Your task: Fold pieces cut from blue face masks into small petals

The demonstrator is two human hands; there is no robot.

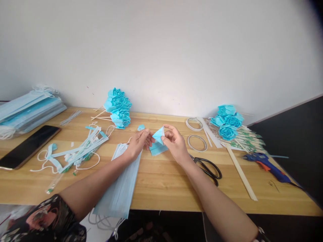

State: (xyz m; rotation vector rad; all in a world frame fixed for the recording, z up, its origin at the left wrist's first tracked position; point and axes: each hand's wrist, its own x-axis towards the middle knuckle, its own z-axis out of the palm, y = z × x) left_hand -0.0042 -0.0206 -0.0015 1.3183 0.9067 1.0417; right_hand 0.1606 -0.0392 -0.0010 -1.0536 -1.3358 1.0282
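The wood-grained table [161, 191] was exposed between the forearms [101, 175] to its front edge. The pleated mask [119, 190] and scissors [202, 162] were partly covered by them. The left hand [139, 141] was curled; whether anything was gripped could not be told. By the pinched right hand [176, 144], a folded blue triangle [158, 135] was held above the table.

Both forearms [101, 178] extended forward, converging. The right hand [176, 144] pinched; the left hand [137, 144] curled, its grip not clearly discernible.

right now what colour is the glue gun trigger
The trigger is orange, best in head view.
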